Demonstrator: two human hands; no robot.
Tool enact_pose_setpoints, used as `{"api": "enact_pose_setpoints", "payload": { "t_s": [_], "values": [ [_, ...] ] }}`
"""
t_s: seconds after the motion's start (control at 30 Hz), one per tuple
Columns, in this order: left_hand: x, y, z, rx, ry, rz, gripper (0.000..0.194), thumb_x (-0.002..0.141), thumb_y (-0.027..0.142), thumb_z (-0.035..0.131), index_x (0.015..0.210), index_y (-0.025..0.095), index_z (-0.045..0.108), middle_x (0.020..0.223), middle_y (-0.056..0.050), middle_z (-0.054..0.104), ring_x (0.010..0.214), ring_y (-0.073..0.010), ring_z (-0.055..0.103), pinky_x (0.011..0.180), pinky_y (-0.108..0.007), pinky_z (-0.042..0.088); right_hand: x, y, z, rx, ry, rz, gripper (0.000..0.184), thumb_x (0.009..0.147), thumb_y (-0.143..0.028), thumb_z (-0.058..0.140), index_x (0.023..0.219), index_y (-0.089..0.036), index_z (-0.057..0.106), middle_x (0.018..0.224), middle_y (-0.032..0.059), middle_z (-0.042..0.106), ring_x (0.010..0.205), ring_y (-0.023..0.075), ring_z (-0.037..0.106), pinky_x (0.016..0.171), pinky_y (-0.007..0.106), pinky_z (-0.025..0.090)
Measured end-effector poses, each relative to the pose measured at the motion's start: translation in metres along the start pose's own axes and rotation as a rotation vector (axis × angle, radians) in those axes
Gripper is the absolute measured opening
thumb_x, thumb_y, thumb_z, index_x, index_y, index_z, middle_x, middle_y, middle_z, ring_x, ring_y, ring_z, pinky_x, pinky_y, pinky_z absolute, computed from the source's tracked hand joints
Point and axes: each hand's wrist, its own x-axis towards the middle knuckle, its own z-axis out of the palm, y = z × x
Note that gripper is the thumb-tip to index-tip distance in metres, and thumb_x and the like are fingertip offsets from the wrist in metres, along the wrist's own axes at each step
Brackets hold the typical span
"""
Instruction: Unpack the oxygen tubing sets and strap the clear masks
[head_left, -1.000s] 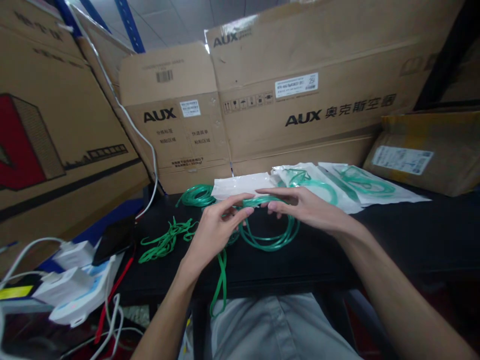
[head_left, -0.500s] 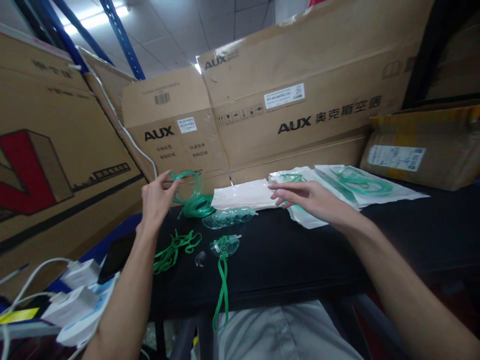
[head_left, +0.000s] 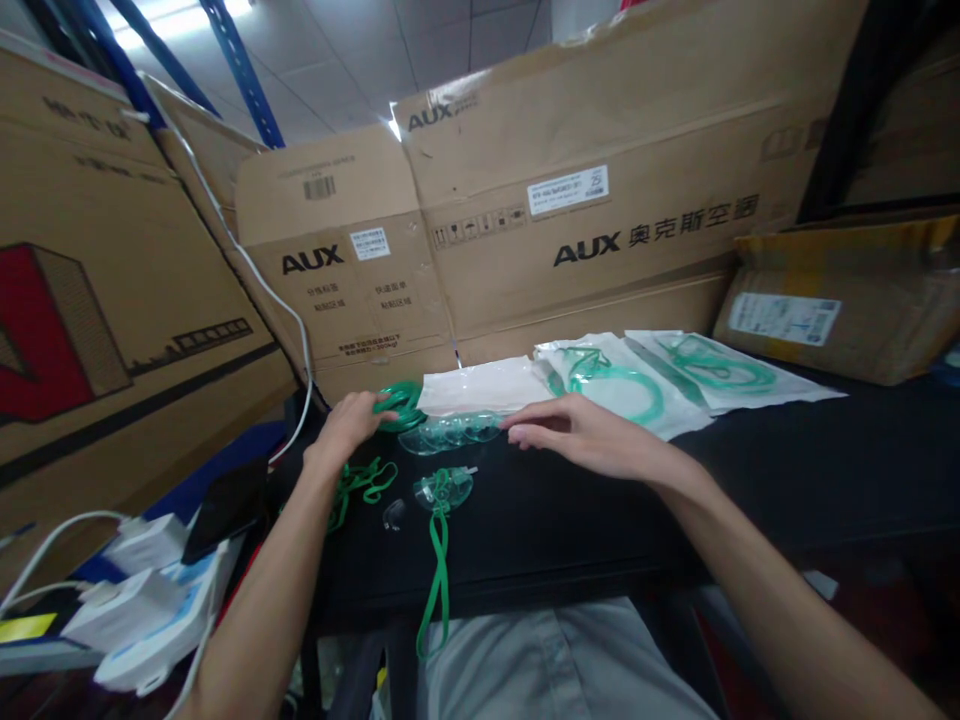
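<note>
My left hand (head_left: 350,425) rests on the black table (head_left: 585,510) with its fingers curled against a coil of green tubing (head_left: 403,398). My right hand (head_left: 574,436) lies low over the table, fingers stretched out flat, tips next to a row of clear plastic masks (head_left: 448,432). Behind the masks lies a flat white pouch (head_left: 480,386). Nearer me sits another clear mask (head_left: 444,487) whose green strap (head_left: 433,580) hangs over the table's front edge. Loose green straps (head_left: 358,486) lie under my left wrist.
Sealed pouches with green tubing (head_left: 615,385) (head_left: 720,375) lie at the back right. AUX cardboard boxes (head_left: 570,190) wall the table's rear and left. A small brown parcel (head_left: 832,300) stands at right. White chargers and cables (head_left: 142,590) and a black phone (head_left: 225,495) sit at left.
My left hand carried the green tubing coil from the middle to the back left and lowered it onto the table. My right hand let go and came down beside the clear masks.
</note>
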Motion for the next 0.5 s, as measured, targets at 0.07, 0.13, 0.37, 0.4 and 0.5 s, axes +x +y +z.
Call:
{"api": "enact_pose_setpoints", "payload": {
  "t_s": [0.07,0.13,0.37,0.4,0.5],
  "values": [
    [-0.013,0.009,-0.014,-0.014,0.035,0.007,0.053,0.09,0.046,0.06,0.136,0.021,0.063,0.135,-0.011,0.065,0.131,-0.0313,0.057,0.109,-0.038,0.042,0.004,0.0,0.019,-0.043,-0.001,-0.011,0.035,0.095,-0.043,0.059,0.114,-0.018,0.076,0.107,0.0068,0.077,0.094,0.0213,0.069,0.083,0.032,0.051],
    [-0.032,0.022,-0.028,-0.055,0.061,0.032,0.058,0.093,0.053,0.053,0.14,0.02,0.06,0.14,-0.009,0.061,0.134,-0.0292,0.054,0.112,-0.037,0.039,0.011,0.004,0.04,-0.112,0.007,-0.002,0.035,0.095,-0.041,0.06,0.117,-0.017,0.074,0.106,0.0083,0.076,0.094,0.022,0.069,0.085,0.033,0.051],
    [-0.086,0.051,-0.029,-0.282,-0.258,0.168,0.041,0.086,0.051,0.061,0.119,0.03,0.074,0.118,0.001,0.075,0.114,-0.0245,0.068,0.095,-0.026,0.05,0.033,0.022,0.09,-0.347,-0.055,-0.008,0.053,0.092,-0.039,0.065,0.139,-0.015,0.059,0.131,0.0159,0.066,0.127,0.0303,0.057,0.106,0.04,0.042],
    [-0.089,0.051,-0.024,-0.318,-0.287,0.177,0.039,0.085,0.047,0.063,0.117,0.029,0.075,0.114,0.001,0.077,0.109,-0.0242,0.07,0.092,-0.026,0.051,0.034,0.023,0.093,-0.358,-0.054,-0.008,0.048,0.093,-0.036,0.065,0.137,-0.017,0.061,0.129,0.0151,0.068,0.125,0.0298,0.058,0.105,0.039,0.043],
    [-0.094,0.056,-0.017,-0.401,-0.31,0.219,0.033,0.086,0.044,0.063,0.113,0.031,0.076,0.107,0.001,0.078,0.1,-0.0245,0.073,0.087,-0.029,0.053,0.031,0.022,0.094,-0.365,0.041,-0.023,0.026,0.096,-0.03,0.06,0.116,-0.021,0.074,0.112,0.0109,0.075,0.111,0.0266,0.067,0.096,0.035,0.047]
  ]
}}
